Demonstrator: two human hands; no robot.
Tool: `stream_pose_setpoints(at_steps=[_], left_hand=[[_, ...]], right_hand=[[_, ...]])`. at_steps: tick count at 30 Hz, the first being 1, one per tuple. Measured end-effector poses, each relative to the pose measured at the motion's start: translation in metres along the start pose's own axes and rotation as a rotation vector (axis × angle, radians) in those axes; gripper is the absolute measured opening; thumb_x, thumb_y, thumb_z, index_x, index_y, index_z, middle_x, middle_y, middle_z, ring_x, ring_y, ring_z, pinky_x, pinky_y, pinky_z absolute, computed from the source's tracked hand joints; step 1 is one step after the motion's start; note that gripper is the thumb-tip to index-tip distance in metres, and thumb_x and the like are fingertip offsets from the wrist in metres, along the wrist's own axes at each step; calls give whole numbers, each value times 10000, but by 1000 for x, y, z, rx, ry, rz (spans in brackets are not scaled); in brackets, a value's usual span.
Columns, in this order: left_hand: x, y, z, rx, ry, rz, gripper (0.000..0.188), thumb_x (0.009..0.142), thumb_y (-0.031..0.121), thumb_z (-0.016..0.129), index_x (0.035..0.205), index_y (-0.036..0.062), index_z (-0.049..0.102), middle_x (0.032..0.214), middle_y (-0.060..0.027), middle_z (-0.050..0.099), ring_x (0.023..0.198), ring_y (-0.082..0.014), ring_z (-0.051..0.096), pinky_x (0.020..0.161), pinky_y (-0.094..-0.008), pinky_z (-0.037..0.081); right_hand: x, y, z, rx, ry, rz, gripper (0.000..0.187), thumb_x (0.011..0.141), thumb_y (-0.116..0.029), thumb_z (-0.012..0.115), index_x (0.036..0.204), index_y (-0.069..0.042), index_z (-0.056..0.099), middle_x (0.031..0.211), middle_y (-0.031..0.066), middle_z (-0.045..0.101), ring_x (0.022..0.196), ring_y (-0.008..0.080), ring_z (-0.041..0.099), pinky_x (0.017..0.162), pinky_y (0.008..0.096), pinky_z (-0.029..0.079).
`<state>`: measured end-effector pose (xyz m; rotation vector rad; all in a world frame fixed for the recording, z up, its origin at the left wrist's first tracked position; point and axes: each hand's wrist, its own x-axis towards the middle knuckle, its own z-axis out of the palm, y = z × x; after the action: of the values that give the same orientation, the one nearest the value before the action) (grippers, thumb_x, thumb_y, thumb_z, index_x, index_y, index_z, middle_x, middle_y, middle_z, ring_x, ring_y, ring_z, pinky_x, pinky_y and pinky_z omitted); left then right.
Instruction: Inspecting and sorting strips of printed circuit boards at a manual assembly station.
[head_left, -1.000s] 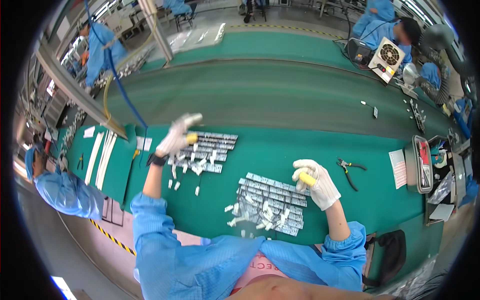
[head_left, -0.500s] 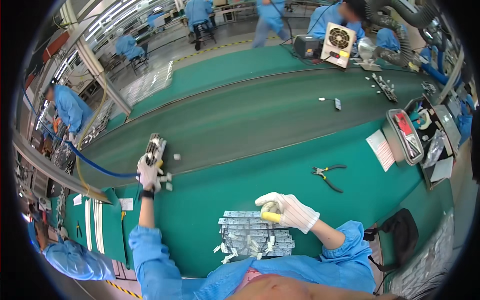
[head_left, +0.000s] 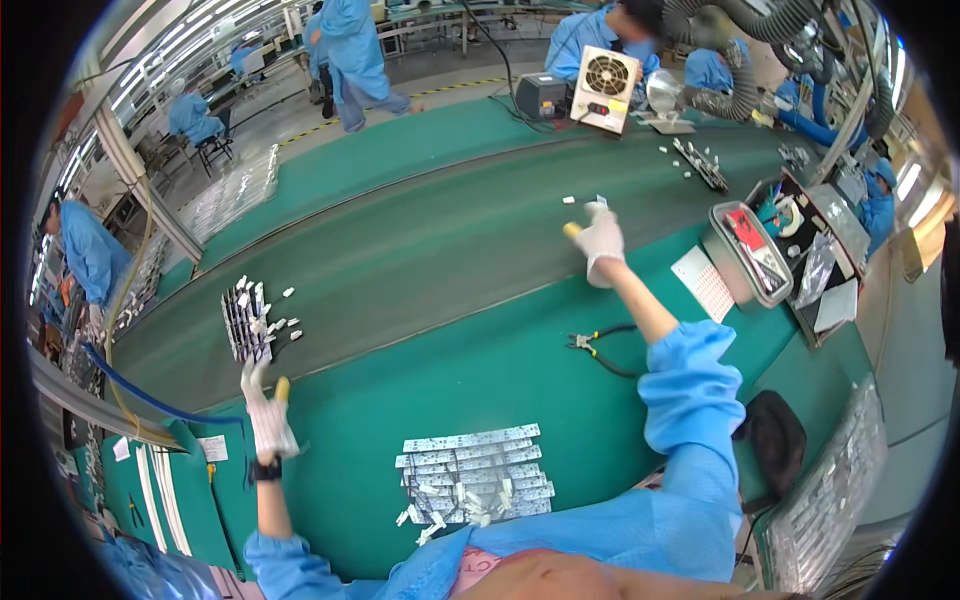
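My left hand wears a white glove with a yellow thumb cover. Its fingers are stretched out and the thumb stands apart, just on the near side of a bundle of light strips with white connectors on the belt. My right hand, gloved likewise, reaches far over the belt, fingers extended and thumb apart. Its fingertips are at a small light strip, mostly hidden by them, beside a white connector. In front of me, a row of light strips with wires and white connectors lies on the green mat.
Pliers lie on the mat at right, beside a white sheet and a tool bin. Another strip bundle lies on the belt. A fan unit stands across it. A blue hose hangs at left.
My left hand has released the strip bundle, now lying on the belt, and drawn nearer. My right hand has left the row of strips and reached forward to the small strip. The view has shifted.
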<state>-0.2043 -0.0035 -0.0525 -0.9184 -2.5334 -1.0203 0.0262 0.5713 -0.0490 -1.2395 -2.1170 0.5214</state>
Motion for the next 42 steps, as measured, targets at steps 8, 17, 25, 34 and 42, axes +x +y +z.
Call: stream_pose_setpoints(at_steps=[8, 17, 25, 34, 42], left_hand=[[-90, 64, -31, 66, -16, -83, 543, 748, -32, 675, 1248, 122, 530, 1440, -104, 371, 1302, -304, 395, 1054, -401, 368], [-89, 195, -25, -970, -485, -170, 733, 859, 249, 673, 1433, 5, 288, 1204, -146, 591, 1139, -192, 520, 988, -352, 402], [-132, 231, -4, -995, -371, -203, 413, 789, 140, 736, 1165, 36, 598, 965, -67, 655, 844, -156, 643, 750, -279, 518], [-139, 232, -10, -860, -322, -66, 428, 758, 175, 751, 1152, 67, 625, 1039, -87, 653, 870, -192, 655, 765, -280, 524], [-144, 228, -23, -1017, -331, -148, 455, 737, 157, 780, 1154, 47, 634, 1185, -105, 598, 960, -156, 625, 830, -270, 513]], right_hand=[[79, 28, 37, -136, -203, -50, 300, 716, -245, 741, 989, -135, 684, 893, 113, 683, 851, 265, 669, 747, 372, 529], [-217, -158, -61, 701, -997, -839, 606, 788, -91, 702, 1314, -22, 409, 986, 86, 643, 903, 177, 608, 757, 296, 510], [-288, -143, -126, 763, -719, -793, 751, 707, -93, 787, 1346, -51, 393, 1099, 105, 603, 879, 189, 609, 794, 310, 509], [-298, -129, -135, 663, -776, -782, 476, 733, -136, 783, 1141, -53, 554, 960, 75, 635, 672, 123, 580, 604, 248, 492], [-305, -133, -137, 715, -823, -677, 460, 726, -239, 798, 1108, -87, 592, 925, 51, 659, 645, 142, 610, 604, 255, 500]])
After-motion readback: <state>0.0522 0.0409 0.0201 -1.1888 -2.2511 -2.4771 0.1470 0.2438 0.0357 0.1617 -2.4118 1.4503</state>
